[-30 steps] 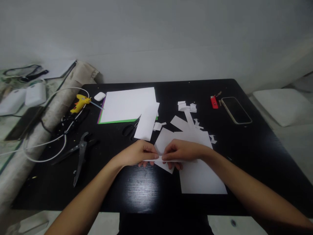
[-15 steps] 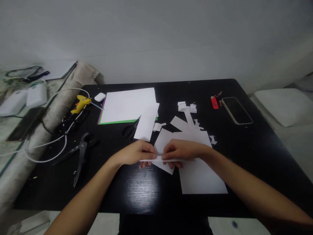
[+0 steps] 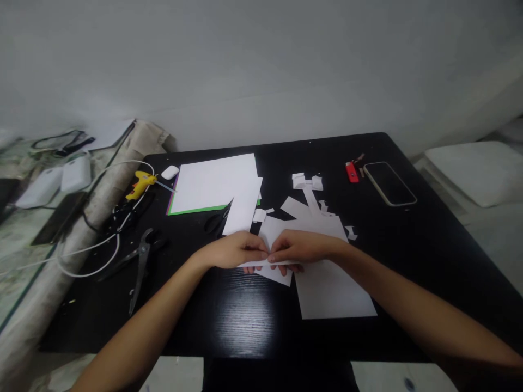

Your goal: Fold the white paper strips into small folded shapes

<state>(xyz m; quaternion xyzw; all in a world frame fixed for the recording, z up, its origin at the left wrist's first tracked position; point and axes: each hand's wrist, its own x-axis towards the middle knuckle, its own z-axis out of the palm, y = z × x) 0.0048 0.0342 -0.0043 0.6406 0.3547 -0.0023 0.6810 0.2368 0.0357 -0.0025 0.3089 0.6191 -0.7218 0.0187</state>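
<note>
Between the fingers of both hands runs a narrow white paper strip [image 3: 255, 264], held level above the table near its front. My left hand [image 3: 235, 250] pinches it with the thumb on top and the fingertips below. My right hand [image 3: 300, 247] grips it the same way, its thumb almost touching the left thumb. Most of the strip is hidden by the hands. Beneath and behind them lie a large white sheet [image 3: 335, 294] and cut paper pieces [image 3: 275, 276]. A long white paper piece [image 3: 243, 209] lies beyond my left hand, partly over black-handled scissors [image 3: 212, 222].
A paper stack [image 3: 212, 179] lies at the back, with a yellow glue gun [image 3: 141, 184], white cable [image 3: 90, 275] and pliers [image 3: 143, 256] to the left. At the right are a red lighter [image 3: 352, 172] and phone [image 3: 390, 183]. A folded paper shape [image 3: 307, 182] lies behind my right hand.
The two hands have drawn closer, the left thumb moving right until it nearly meets the right thumb. The whole view has shifted slightly. Both hands still grip the paper strip.
</note>
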